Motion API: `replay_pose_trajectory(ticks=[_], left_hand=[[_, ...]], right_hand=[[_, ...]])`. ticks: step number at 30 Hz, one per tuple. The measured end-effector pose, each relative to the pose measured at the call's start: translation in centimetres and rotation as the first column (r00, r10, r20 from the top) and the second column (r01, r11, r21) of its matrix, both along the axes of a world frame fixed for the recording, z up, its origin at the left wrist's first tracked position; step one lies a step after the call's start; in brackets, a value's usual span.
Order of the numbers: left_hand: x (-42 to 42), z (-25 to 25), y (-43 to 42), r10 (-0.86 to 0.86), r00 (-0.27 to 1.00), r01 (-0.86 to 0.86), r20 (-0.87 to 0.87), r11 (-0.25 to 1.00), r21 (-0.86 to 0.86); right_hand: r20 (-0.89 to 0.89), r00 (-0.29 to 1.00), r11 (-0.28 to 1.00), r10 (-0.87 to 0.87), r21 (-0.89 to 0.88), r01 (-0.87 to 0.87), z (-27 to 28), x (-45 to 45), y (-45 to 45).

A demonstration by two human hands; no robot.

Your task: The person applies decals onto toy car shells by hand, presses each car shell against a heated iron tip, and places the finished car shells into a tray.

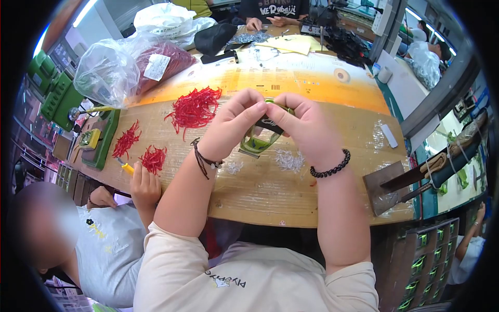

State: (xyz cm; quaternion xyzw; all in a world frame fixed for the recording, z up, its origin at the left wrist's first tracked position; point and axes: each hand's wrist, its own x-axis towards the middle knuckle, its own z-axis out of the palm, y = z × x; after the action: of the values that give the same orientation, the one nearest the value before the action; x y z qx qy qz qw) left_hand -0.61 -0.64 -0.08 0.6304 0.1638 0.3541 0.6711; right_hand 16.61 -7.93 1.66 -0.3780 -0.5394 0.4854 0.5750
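My left hand (pixel 234 125) and my right hand (pixel 307 125) meet above the middle of the table. Both pinch the top of a green and black loop-shaped piece (pixel 253 144) between thumbs and bent fingers. White lettering shows on its black part, and a see-through area lies below that. Its upper edge is partly covered by my fingers. Under my hands are a small pile of clear slivers (pixel 289 160) and a smaller clear pile (pixel 234 167). A heap of thin red strips (pixel 195 108) lies beyond my left hand.
Smaller red piles (pixel 153 159) lie to the left, near a co-worker's hand (pixel 145 185) with a yellow-handled tool (pixel 127 168). A green machine (pixel 106 138) stands at the left edge. Plastic bags (pixel 112 73) sit at the back left, a metal plate (pixel 385 188) at the right.
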Motion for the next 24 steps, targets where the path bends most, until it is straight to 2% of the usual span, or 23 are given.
replay_pose_trajectory(ticks=[1,4,6,8,9,11,12,13,14,15,16,17,20,24], left_hand=[[0.0,0.1,0.0,-0.026,1.0,0.026,-0.008,1.0,-0.006],[0.2,0.8,-0.7,0.127,0.981,-0.146,-0.148,0.981,-0.126],[0.2,0.6,0.1,0.194,0.976,-0.21,-0.102,0.961,-0.181],[0.1,0.6,0.2,0.183,0.983,-0.186,-0.034,0.971,-0.15],[-0.1,0.6,0.4,0.157,0.988,-0.155,-0.009,0.967,-0.201],[0.5,1.1,0.2,0.284,0.959,-0.258,0.011,0.886,-0.385],[0.6,1.3,0.2,0.333,0.943,-0.298,-0.002,0.842,-0.451],[0.4,1.0,0.7,0.334,0.942,-0.279,0.037,0.838,-0.469],[0.2,0.5,1.4,0.335,0.939,-0.259,0.075,0.834,-0.487],[0.0,0.2,1.8,0.336,0.935,-0.238,0.112,0.831,-0.503],[0.1,0.1,1.9,0.36,0.926,-0.251,0.118,0.817,-0.52],[0.1,0.1,1.9,0.385,0.915,-0.264,0.125,0.802,-0.536],[0.1,-0.1,2.2,0.404,0.911,-0.297,0.086,0.785,-0.543],[0.3,0.2,2.0,0.442,0.894,-0.333,0.072,0.764,-0.553]], right_hand=[[-0.038,0.999,1.0,0.022,-0.003,-0.022,-0.1,-0.3,0.0],[-0.1,0.994,0.998,0.045,-0.049,-0.05,-0.9,-0.5,0.6],[-0.134,0.99,0.996,0.05,-0.069,-0.059,-1.2,-0.7,0.7],[-0.177,0.982,0.996,0.061,-0.055,-0.072,-0.9,-1.1,0.5],[-0.245,0.969,0.997,-0.017,-0.072,-0.001,-0.5,-1.2,0.4],[-0.367,0.913,0.983,-0.175,-0.118,0.141,0.2,-1.3,0.5],[-0.147,0.953,0.963,-0.265,-0.097,0.252,-0.1,-0.6,0.7],[0.078,0.934,0.934,-0.349,-0.05,0.353,-0.5,0.7,1.0],[0.295,0.857,0.899,-0.423,0.019,0.437,-0.8,1.8,1.1],[0.576,0.723,0.891,-0.383,0.024,0.453,-0.8,2.4,0.8],[0.8,0.517,0.884,-0.305,0.035,0.466,-0.7,2.9,0.4],[0.945,0.261,0.879,-0.196,0.051,0.474,-0.5,3.0,0.1],[0.978,0.169,0.85,0.119,-0.188,0.492,-0.5,2.4,-1.0],[0.986,0.071,0.876,0.153,-0.169,0.453,-1.6,1.9,-0.5]])
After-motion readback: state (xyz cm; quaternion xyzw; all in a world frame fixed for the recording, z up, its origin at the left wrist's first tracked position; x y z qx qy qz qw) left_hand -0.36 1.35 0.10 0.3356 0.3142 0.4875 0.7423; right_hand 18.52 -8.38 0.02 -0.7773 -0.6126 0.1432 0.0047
